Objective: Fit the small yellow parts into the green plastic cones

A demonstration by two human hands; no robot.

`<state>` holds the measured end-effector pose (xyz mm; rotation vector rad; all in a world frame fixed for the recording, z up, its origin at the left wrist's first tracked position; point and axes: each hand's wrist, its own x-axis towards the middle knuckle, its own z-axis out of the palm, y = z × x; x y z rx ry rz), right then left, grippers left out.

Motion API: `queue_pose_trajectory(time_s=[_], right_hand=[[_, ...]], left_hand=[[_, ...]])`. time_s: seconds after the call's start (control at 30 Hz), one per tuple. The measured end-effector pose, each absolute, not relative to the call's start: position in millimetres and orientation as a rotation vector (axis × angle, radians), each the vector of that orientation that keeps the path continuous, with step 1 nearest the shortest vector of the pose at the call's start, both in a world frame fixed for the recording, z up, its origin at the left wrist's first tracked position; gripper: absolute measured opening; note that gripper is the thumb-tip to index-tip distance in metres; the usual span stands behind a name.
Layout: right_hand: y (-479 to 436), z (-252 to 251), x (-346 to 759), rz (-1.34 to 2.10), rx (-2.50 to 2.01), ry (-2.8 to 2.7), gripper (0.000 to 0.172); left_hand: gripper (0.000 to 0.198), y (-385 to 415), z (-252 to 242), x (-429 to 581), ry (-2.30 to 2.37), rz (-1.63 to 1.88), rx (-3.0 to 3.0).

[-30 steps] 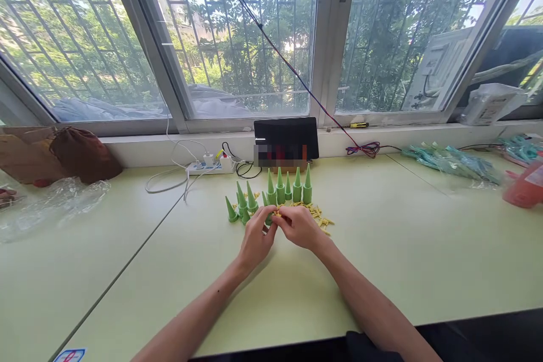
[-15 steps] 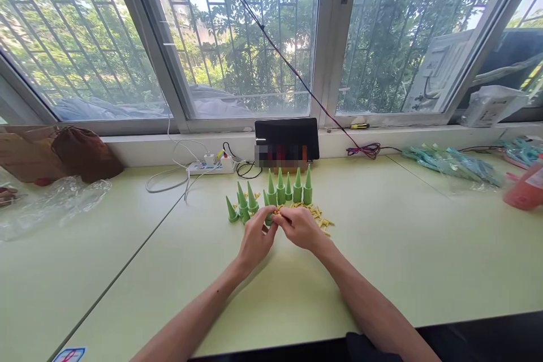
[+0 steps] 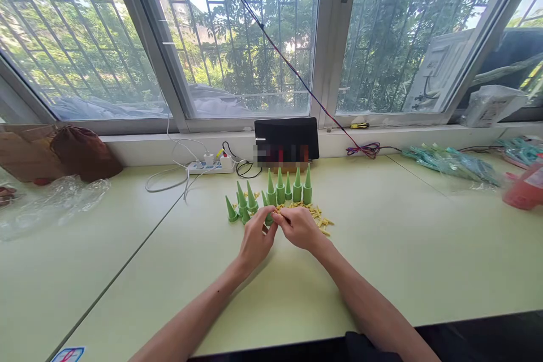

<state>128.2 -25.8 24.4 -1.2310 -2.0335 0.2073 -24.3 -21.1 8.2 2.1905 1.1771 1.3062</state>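
My left hand [image 3: 257,237] is closed, thumb and fingers curled around a green cone-shaped piece [image 3: 268,218] that is mostly covered by the fingers. Against its fingertips presses my right hand [image 3: 300,227], also closed in a pinch; whatever sits between those fingers is too small and hidden to make out. Just beyond the hands, several green cones [image 3: 271,186] stand upright on round bases. More green cones [image 3: 241,199] are grouped to the left. Small yellow pieces [image 3: 324,222] lie scattered beside my right hand and behind it.
A dark tablet [image 3: 286,138] leans at the back by the window. Left of it is a white power strip [image 3: 212,166] with cables. A brown bag [image 3: 85,153] and clear plastic [image 3: 63,203] lie far left; teal bagged items [image 3: 452,164] and a red container [image 3: 526,186] stand right.
Both hands stay together in nearly the same spot, with only slight finger movement at the fingertips. The cones and yellow pieces have not visibly moved.
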Motion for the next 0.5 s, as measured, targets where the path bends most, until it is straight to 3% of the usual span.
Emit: queue_pose_trajectory(time_s=[0.5], right_hand=[[-26.0, 23.6, 127.7, 0.191, -1.225, -2.043, 0.043]], left_hand=[[0.015, -22.4, 8.8, -23.3, 1.159, 1.339, 2.241]])
